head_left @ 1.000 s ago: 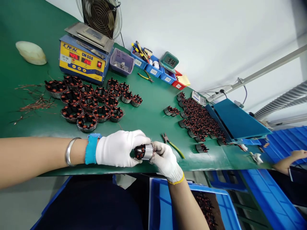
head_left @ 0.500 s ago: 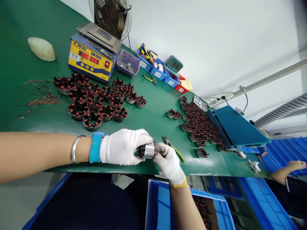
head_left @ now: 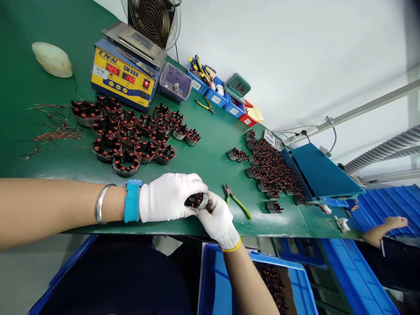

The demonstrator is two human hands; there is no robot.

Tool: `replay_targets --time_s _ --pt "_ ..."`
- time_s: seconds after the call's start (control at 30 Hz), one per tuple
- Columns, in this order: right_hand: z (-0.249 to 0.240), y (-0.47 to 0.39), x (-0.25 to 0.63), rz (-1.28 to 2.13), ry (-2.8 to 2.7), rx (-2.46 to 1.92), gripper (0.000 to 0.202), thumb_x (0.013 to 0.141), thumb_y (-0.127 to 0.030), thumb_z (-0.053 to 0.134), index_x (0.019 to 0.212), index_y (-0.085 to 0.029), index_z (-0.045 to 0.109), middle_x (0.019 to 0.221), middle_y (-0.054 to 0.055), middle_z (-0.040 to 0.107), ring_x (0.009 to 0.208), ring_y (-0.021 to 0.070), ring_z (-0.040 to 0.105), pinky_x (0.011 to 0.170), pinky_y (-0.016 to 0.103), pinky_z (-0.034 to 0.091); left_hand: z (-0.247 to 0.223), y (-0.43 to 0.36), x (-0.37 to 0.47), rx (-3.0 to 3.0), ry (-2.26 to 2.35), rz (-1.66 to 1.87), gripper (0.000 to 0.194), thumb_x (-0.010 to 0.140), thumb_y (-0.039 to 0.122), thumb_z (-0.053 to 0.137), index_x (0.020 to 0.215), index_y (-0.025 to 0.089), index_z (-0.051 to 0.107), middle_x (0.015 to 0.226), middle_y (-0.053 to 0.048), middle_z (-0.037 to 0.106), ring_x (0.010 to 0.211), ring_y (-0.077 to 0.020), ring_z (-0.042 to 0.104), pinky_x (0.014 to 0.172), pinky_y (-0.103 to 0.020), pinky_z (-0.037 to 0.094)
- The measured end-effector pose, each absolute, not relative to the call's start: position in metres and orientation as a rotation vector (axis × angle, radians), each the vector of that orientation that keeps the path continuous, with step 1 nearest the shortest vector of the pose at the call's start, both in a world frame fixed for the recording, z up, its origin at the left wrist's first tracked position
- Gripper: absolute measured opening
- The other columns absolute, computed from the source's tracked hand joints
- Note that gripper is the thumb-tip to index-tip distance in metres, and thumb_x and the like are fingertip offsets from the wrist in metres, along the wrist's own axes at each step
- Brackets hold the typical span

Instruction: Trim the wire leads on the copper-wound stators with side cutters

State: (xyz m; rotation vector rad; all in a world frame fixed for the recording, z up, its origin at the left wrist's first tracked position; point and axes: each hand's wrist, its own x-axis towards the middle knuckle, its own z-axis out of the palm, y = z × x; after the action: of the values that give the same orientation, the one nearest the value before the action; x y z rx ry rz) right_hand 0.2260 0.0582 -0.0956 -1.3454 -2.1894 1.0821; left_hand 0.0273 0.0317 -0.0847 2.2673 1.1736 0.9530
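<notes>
A motor stator (head_left: 198, 201), a steel ring with copper windings and black insulation, is held over the front edge of the bench. My left hand (head_left: 170, 197), in a white glove, wraps its fingers and thumb around the ring. At the stator's right end, the gloved fingers of my right hand (head_left: 216, 218) are closed against it; whether they also pinch a wire is hidden. Green-handled cutting pliers (head_left: 239, 204) lie just beyond my right hand, their handles spread. Several wound stators (head_left: 126, 162) stand grouped on the bench beyond my left forearm.
A blue-and-yellow CM 558 unit (head_left: 123, 76) stands behind the stators, beside a purple tray (head_left: 175, 82). Loose copper wire (head_left: 61, 131) lies at left. More stators (head_left: 272, 164) crowd the right side. A blue crate (head_left: 213, 280) sits below the edge; a co-worker's arm (head_left: 382, 229) shows far right.
My right hand has moved left, closer to my left hand. The stator has turned, so less of its steel side and more of its wound end shows.
</notes>
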Motion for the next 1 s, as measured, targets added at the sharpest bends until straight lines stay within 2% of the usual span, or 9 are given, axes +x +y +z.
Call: replay_targets --time_s 0.1,0.27,0.43,0.53,0.63,0.73,0.87,1.0 --pt "-0.095 0.058 0.224 1.126 -2.154 -1.284 0.016 0.074 -0.022 0.063 0.089 -0.02 0.066 0.089 0.004 0.071 0.084 0.0197 0.065 0.078 0.03 0.051 -0.085 0.033 0.026 2.211 1.156 1.015 0.031 0.082 0.037 0.06 0.108 0.02 0.056 0.106 -0.004 0.061 0.094 -0.0188 0.061 0.081 -0.029 0.048" --pt "-0.093 0.057 0.217 1.194 -2.054 -1.245 0.021 0.062 -0.023 0.071 0.083 -0.018 0.068 0.082 0.004 0.071 0.075 0.0208 0.064 0.071 0.028 0.052 -0.084 0.033 0.028 2.167 1.128 1.152 0.032 0.08 0.041 0.061 0.102 0.019 0.059 0.1 -0.005 0.062 0.091 -0.0181 0.061 0.082 -0.029 0.048" --pt "-0.103 0.054 0.214 1.402 -1.771 -1.263 0.012 0.053 -0.019 0.068 0.063 -0.018 0.06 0.065 0.001 0.066 0.062 0.0158 0.059 0.058 0.024 0.049 -0.08 0.03 0.028 2.049 1.227 1.25 0.034 0.076 0.043 0.067 0.099 0.02 0.06 0.098 -0.004 0.066 0.088 -0.0177 0.064 0.078 -0.029 0.05" --pt "-0.11 0.055 0.217 1.503 -1.642 -1.253 0.013 0.051 -0.016 0.068 0.057 -0.018 0.056 0.059 -0.001 0.062 0.056 0.0129 0.055 0.054 0.022 0.046 -0.079 0.031 0.026 2.102 1.138 1.275 0.028 0.077 0.039 0.066 0.096 0.019 0.062 0.104 -0.005 0.066 0.093 -0.0167 0.064 0.084 -0.027 0.051" --pt "-0.114 0.056 0.221 1.645 -1.528 -1.167 0.013 0.053 -0.016 0.07 0.061 -0.018 0.061 0.061 -0.001 0.064 0.055 0.0122 0.057 0.056 0.023 0.048 -0.077 0.035 0.021 2.219 1.029 1.206 0.029 0.076 0.026 0.063 0.104 0.017 0.063 0.115 -0.007 0.063 0.105 -0.0171 0.061 0.095 -0.026 0.048" --pt "-0.112 0.056 0.223 1.81 -1.455 -1.087 0.016 0.059 -0.019 0.071 0.075 -0.017 0.067 0.066 0.001 0.067 0.057 0.014 0.062 0.061 0.026 0.052 -0.072 0.042 0.013 2.303 0.96 1.065 0.035 0.076 0.016 0.055 0.11 0.016 0.064 0.12 -0.009 0.062 0.107 -0.017 0.061 0.096 -0.026 0.049" --pt "-0.108 0.057 0.225 1.933 -1.441 -1.033 0.018 0.06 -0.017 0.07 0.078 -0.016 0.068 0.066 0.002 0.067 0.058 0.0153 0.064 0.06 0.026 0.054 -0.065 0.049 0.006 2.392 0.871 0.931 0.031 0.083 0.023 0.052 0.11 0.021 0.067 0.117 -0.006 0.064 0.102 -0.0149 0.063 0.091 -0.023 0.051" --pt "-0.108 0.059 0.227 1.991 -1.457 -0.983 0.023 0.057 -0.01 0.068 0.08 -0.016 0.07 0.073 0.003 0.07 0.064 0.0161 0.066 0.061 0.025 0.053 -0.059 0.053 0.002 2.529 0.836 0.826 0.03 0.088 0.029 0.047 0.107 0.02 0.069 0.118 -0.01 0.064 0.102 -0.0189 0.063 0.09 -0.028 0.052"
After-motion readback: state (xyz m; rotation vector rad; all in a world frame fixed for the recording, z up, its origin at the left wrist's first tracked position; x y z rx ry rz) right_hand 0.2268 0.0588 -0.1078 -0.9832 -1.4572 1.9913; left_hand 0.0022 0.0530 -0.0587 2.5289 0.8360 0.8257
